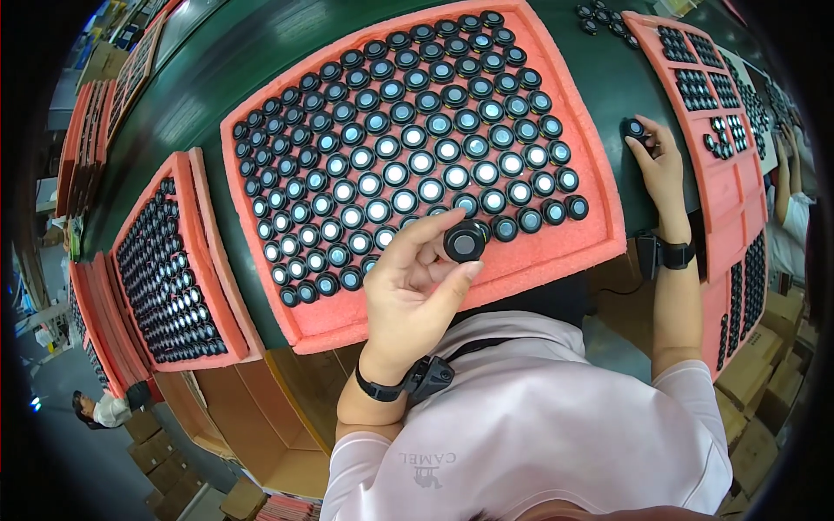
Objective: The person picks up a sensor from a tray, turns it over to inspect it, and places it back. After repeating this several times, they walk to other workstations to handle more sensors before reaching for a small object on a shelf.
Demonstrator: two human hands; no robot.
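My left hand point(408, 282) is raised over the near edge of a large pink foam tray point(556, 247). Between its thumb and fingers it pinches a round black part point(464, 241) with a grey disc in its middle. Long rows of similar round parts point(395, 174), many with shiny pale centres, fill most of the tray. Out to the right, past the tray, my right hand point(662, 165) has its thumb and forefinger around another round black part point(635, 129), above or on the green tabletop point(599, 95); contact with the table is unclear.
Partly filled pink foam trays point(734, 191) stand along the right. At the left is another filled pink tray point(204, 252) beside stacked foam sheets point(87, 143). Loose black parts point(599, 16) lie at the far right. Cardboard boxes point(269, 408) sit below the table's near edge.
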